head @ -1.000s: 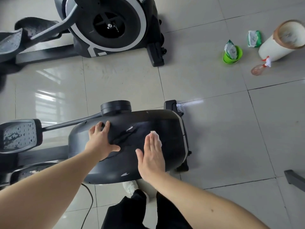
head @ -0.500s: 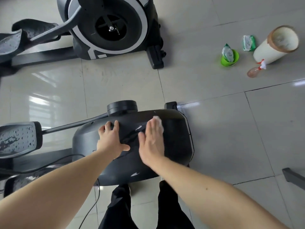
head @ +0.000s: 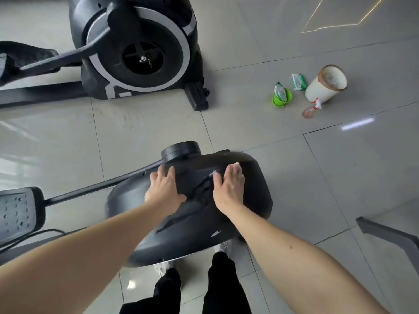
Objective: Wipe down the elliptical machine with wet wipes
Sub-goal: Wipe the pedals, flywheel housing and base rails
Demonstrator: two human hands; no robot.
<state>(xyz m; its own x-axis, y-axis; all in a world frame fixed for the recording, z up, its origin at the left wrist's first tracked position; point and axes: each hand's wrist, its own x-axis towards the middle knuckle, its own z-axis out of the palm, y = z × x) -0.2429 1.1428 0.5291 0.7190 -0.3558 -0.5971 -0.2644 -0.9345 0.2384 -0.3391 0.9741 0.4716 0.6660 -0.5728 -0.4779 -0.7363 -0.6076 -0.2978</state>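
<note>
The black housing of the elliptical machine [head: 254,200] lies right below me, with its pedal [head: 18,211] at the left. My left hand [head: 164,189] rests flat on the housing's top, fingers straight. My right hand [head: 229,189] presses a white wet wipe [head: 237,165] flat against the housing; only the wipe's edge shows past my fingertips. My legs and shoes stand under the housing.
A second elliptical machine [head: 136,53] stands at the far left. On the tiled floor at the right sit a green cup holding a wipe pack [head: 281,97], another wipe pack [head: 298,82], a white bin [head: 326,83] and a spray bottle [head: 311,109]. A grey metal leg [head: 390,236] juts in at the right.
My right hand has slid the wipe forward across the housing, away from me. My left hand stays flat on the housing.
</note>
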